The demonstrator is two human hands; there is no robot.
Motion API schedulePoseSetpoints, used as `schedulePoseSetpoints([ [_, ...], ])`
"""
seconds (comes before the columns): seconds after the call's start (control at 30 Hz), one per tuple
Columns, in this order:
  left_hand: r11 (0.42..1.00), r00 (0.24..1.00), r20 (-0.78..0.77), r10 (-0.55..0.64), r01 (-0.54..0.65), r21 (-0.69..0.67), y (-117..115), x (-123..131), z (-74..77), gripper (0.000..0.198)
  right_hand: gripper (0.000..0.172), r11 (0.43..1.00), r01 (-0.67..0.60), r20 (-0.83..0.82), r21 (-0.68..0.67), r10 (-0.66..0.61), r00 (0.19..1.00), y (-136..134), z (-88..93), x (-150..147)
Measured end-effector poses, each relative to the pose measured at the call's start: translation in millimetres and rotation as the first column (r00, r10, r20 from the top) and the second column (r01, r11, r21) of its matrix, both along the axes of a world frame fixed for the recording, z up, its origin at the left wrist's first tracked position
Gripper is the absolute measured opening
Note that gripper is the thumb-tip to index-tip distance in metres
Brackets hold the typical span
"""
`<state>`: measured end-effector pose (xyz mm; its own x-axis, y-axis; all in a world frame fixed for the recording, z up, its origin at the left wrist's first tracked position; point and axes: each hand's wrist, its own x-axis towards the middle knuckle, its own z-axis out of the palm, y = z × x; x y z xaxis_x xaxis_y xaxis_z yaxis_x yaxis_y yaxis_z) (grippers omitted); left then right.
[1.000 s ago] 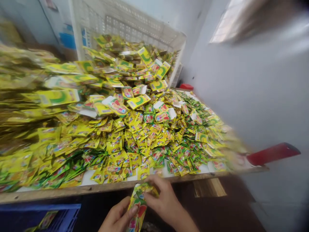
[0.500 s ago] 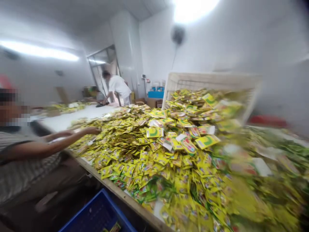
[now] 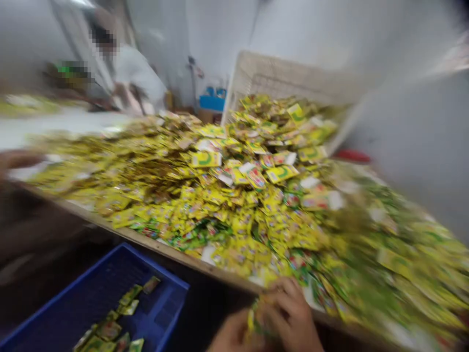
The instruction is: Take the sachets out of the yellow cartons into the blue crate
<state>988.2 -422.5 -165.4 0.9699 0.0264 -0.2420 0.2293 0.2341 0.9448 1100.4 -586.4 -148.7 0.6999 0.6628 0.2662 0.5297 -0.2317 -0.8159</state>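
A large heap of small yellow and green packets [image 3: 234, 215] covers the table. At the bottom of the view, close to the table's front edge, my right hand [image 3: 289, 313] has its fingers closed round some yellow-green packets [image 3: 254, 318]. Beside it on the left, my left hand [image 3: 230, 332] presses against the same packets; it is blurred and partly cut off by the frame. Below the table edge on the left stands a blue crate [image 3: 164, 313] with several packets lying in it.
A tilted white basket [image 3: 234, 83] spills packets at the back. A co-worker in white [image 3: 139, 73] bends over the table at the back left. Another person's hand [image 3: 22, 159] is at the far left. The wooden table edge [image 3: 176, 254] runs diagonally in front.
The view has turned down and to the right. Both my hands have come into view with packets between them, and more of the blue crate shows.
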Motion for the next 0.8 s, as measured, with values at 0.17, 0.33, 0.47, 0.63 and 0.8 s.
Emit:
schedulePoseSetpoints([
  [0.17,0.999,1.000,-0.017,0.007,-0.008,-0.051,-31.3,-5.8,-20.1,0.038,0.013,0.978,0.137,0.040,0.156,-0.145,0.989,6.0,-13.0,-15.4],
  [0.33,0.996,0.998,-0.055,-0.030,0.025,-0.089,-23.6,-4.4,-18.5,0.038,0.008,1.000,-0.017,-0.040,0.024,0.018,0.999,-4.4,5.8,-13.7],
  [0.47,0.998,0.998,0.019,-0.056,0.056,-0.039,-22.3,-2.6,-22.6,0.042,0.016,0.988,-0.131,-0.002,-0.087,0.131,0.991,-11.3,14.9,-10.2],
  [0.63,0.995,0.999,0.014,-0.052,0.053,-0.087,-18.6,-6.9,-40.4,0.050,0.014,0.965,-0.198,-0.076,-0.174,0.187,0.979,-7.2,-4.0,-20.8],
  [0.8,0.997,0.999,-0.018,-0.043,0.041,-0.062,-15.1,-6.6,-35.5,0.053,0.021,0.983,-0.161,-0.217,-0.093,0.137,0.966,0.1,-15.2,-21.9],
])
